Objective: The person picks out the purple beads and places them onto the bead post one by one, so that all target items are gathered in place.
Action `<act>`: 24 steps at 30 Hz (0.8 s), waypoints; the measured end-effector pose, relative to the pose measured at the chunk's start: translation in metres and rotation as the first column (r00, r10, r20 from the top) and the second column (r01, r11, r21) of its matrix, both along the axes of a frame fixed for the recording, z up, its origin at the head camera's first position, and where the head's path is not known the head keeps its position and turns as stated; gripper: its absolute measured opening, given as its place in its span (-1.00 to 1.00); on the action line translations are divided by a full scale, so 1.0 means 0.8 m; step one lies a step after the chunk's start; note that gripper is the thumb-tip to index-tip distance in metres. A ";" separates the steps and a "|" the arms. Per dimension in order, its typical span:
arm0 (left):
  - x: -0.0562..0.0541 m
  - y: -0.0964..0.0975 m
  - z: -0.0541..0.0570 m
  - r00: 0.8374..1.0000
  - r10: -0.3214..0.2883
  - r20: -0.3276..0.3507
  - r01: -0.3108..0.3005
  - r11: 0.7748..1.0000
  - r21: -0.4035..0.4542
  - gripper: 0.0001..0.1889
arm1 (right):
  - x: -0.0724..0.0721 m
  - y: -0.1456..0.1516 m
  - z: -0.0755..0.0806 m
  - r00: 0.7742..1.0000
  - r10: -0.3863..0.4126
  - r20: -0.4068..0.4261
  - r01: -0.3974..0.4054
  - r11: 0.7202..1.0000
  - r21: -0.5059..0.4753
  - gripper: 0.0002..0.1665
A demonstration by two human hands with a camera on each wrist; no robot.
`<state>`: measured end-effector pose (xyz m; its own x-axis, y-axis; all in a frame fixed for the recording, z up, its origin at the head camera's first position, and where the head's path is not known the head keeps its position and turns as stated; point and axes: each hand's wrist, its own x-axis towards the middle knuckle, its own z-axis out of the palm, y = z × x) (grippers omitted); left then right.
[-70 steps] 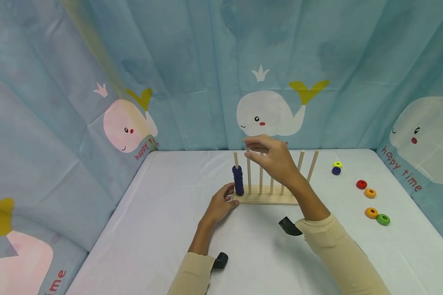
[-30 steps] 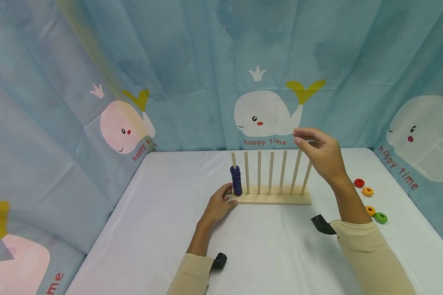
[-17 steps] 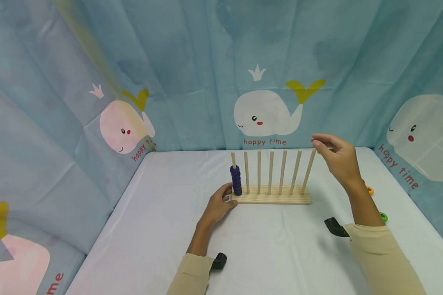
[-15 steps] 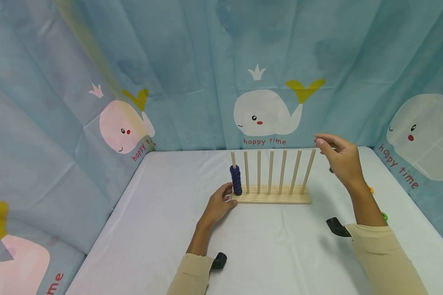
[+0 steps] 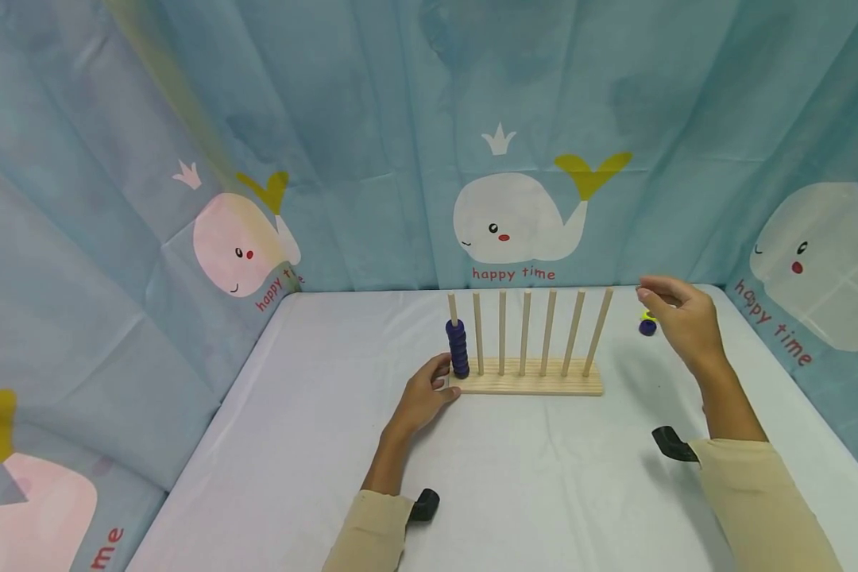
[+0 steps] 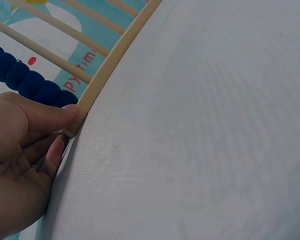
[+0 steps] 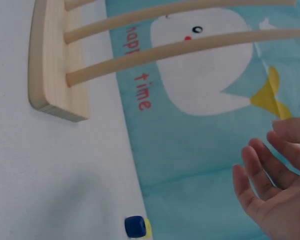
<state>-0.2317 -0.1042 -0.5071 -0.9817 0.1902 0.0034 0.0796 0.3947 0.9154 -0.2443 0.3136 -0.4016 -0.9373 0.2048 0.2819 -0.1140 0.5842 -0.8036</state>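
A wooden peg rack [image 5: 529,385] with a row of upright pegs stands mid-table. Its leftmost peg carries a stack of dark blue beads [image 5: 457,349]; the other pegs are bare. My left hand [image 5: 423,393] holds the rack's left end, and in the left wrist view the thumb [image 6: 55,117] presses the base beside the lowest bead. Off the right end of the rack, my right hand [image 5: 686,326] hangs in the air, fingers loosely bent around nothing. Just left of it lie a loose blue bead [image 5: 647,327] and a yellow bead [image 7: 148,228].
The white tablecloth [image 5: 293,445] meets a blue whale-print curtain [image 5: 372,159] behind the rack and along the sides. My right forearm [image 5: 736,405] covers part of the table's right side. A black wrist mount [image 5: 674,444] juts from the right sleeve.
My right hand has travelled right, from over the pegs to past the rack's right end. Its forearm now hides the red, orange and green beads seen earlier. My left hand stays put.
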 end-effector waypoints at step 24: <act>0.000 0.000 0.001 1.000 0.001 0.002 -0.001 1.000 0.007 -0.30 | -0.030 0.035 -0.061 0.978 -0.029 0.205 0.059 0.988 -0.141 -0.16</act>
